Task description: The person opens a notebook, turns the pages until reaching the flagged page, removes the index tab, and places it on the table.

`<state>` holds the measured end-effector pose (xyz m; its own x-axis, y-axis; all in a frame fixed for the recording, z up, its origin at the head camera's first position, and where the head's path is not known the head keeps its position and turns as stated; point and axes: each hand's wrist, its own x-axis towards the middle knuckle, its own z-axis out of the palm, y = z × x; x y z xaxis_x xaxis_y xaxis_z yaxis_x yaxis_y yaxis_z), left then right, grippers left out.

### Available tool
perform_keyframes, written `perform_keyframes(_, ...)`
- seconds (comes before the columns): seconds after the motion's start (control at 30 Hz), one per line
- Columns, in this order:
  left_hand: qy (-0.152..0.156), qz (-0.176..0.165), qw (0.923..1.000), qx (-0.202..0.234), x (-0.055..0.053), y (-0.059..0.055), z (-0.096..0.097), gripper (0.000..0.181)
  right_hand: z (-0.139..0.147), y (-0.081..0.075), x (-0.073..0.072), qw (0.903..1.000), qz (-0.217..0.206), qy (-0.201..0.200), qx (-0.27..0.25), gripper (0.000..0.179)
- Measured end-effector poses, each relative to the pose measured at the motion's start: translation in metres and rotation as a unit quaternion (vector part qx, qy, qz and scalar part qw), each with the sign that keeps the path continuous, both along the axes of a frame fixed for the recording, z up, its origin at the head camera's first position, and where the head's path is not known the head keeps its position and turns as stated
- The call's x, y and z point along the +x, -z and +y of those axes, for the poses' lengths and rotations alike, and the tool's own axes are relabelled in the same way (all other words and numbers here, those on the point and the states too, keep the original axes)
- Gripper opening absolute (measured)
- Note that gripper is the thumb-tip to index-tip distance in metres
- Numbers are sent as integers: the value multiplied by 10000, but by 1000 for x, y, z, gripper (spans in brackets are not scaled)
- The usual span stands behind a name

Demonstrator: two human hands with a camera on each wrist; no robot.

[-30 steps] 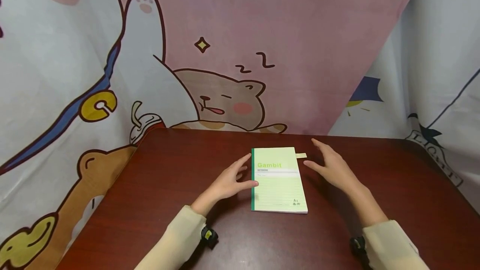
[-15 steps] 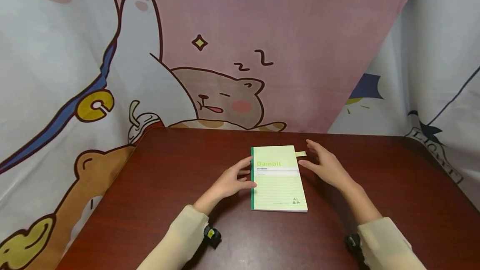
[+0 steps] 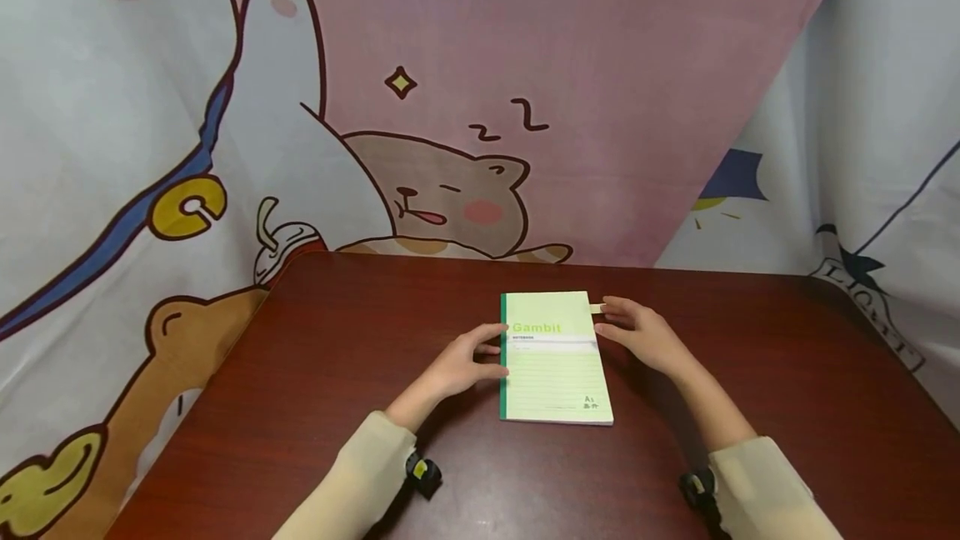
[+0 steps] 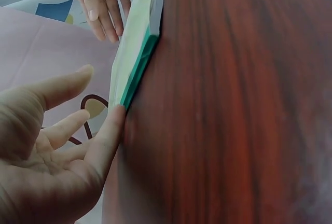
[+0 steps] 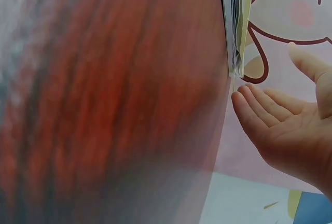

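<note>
A pale yellow-green notebook with a green spine lies closed on the table, the word Gambit on its cover. From its right edge, near the top, sticks out a small pale tab. My left hand is at the spine, thumb and fingers spread apart; in the left wrist view a fingertip meets the green spine. At the opposite side, my right hand has its fingers over the tab and the thumb by the cover's edge. The right wrist view shows those fingers relaxed beside the page edges.
The dark red-brown wooden table reaches back to a cartoon-printed cloth. More printed cloth hangs along the left and right sides. A black wrist camera is strapped at the left sleeve, another at the right.
My right hand has moved left, from beside the notebook to its tab and right edge. The left hand has shifted slightly at the spine. The notebook lies where it was.
</note>
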<state>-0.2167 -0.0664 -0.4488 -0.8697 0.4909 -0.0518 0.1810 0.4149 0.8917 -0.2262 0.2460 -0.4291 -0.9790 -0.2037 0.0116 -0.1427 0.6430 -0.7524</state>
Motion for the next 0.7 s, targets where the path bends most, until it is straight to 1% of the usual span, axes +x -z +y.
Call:
perform_keyframes(0.13,-35,-65,9999,-86,-2,1,-2,60,-1,1,1,9997,-143,-75,-169,62)
perform_keyframes(0.27,-66,-137,9998,-110,-3,4,-6,58,-5,4,-1,9993,-179,-177,-268,61)
perform_keyframes(0.37,-54,-131,9998,-125,-3,4,-9,58,-7,5,-3,9991,-186,-262,-273,60)
perform_keyframes(0.53,5,-176,9998,-71,-5,5,-6,58,-5,5,-3,9990,-205,-289,-283,57)
perform_keyframes(0.7,-3,-172,9998,-37,-7,6,-4,58,-5,5,-2,9991,-196,-268,-275,55)
